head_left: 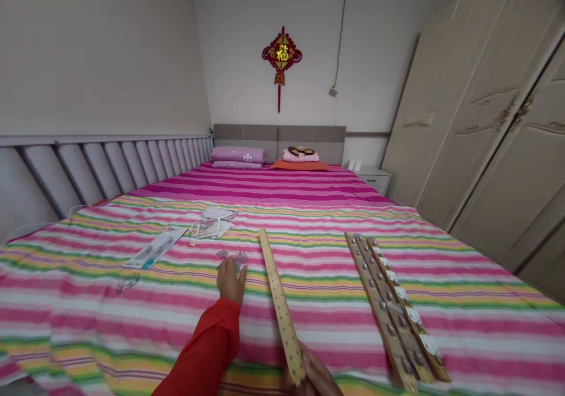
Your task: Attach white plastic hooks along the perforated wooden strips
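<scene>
My right hand (318, 373), at the bottom edge, is closed around the near end of a light wooden strip (279, 302) dotted with small holes. The strip points away from me across the bed. My left hand (232, 283), in a red sleeve, is stretched over the striped sheet with thumb and fingers apart. Its fingertips reach the edge of a small heap of clear plastic pieces or packets (239, 257), too small to make out exactly. To the right lie three wooden strips (392, 319) side by side, fitted with shiny metal pieces, the outer one with white discs.
A long package (156, 248) and a pile of packets (214, 222) lie left on the striped sheet (185, 302). Near them is a small clear bag (128, 282). A railing (106, 166) borders the left; folded bedding (238, 156) and wardrobes (477, 102) stand beyond.
</scene>
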{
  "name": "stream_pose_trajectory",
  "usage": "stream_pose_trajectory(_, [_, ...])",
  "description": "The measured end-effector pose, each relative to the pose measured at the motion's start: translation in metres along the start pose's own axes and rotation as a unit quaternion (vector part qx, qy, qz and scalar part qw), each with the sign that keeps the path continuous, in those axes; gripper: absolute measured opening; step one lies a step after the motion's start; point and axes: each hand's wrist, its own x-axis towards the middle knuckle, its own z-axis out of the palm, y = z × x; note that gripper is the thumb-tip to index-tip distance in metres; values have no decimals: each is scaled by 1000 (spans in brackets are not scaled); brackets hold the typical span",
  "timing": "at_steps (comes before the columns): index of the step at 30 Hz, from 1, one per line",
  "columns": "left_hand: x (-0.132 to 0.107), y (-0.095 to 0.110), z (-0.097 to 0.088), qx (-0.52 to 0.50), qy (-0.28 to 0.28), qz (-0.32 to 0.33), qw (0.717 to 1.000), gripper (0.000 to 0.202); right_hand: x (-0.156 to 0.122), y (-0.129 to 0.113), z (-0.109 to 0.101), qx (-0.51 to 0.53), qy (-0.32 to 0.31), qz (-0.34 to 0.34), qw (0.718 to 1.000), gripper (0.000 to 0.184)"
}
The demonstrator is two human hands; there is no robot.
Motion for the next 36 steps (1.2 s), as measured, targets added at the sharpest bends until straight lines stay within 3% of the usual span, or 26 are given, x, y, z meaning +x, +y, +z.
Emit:
stream_pose_trajectory(6, [-7,7,-7,59,24,63,996,36,51,14,41,109,-14,-13,994,29])
stream_pose_trajectory(11, [-8,13,-15,42,-15,144,989,35,73,28,47,96,11,-30,995,35])
stream_pose_trajectory(14, [-9,17,-19,26,-73,163,984,36,75,31,48,48,29,-22,998,42])
stream_pose_trajectory(17, [-11,23,-24,18,-170,152,973,37,70,32,45,-11,60,-21,998,48])
stream_pose_trajectory(20, [-13,27,-29,-5,-228,144,963,41,53,30,31,-70,81,-21,994,54])
stream_pose_trajectory(24, [-17,26,-33,-45,-254,137,957,50,8,15,-11,-89,96,-26,991,56])
stream_pose_trajectory(29, [-27,33,-32,-38,-280,50,958,72,-59,-31,-63,16,214,-152,965,47])
stream_pose_trajectory(32, [-31,45,-30,8,-288,8,958,80,-82,-59,-76,83,232,-202,948,43])
stream_pose_trajectory(36, [-32,53,-30,30,-300,-11,953,76,-87,-78,-82,117,220,-228,941,32])
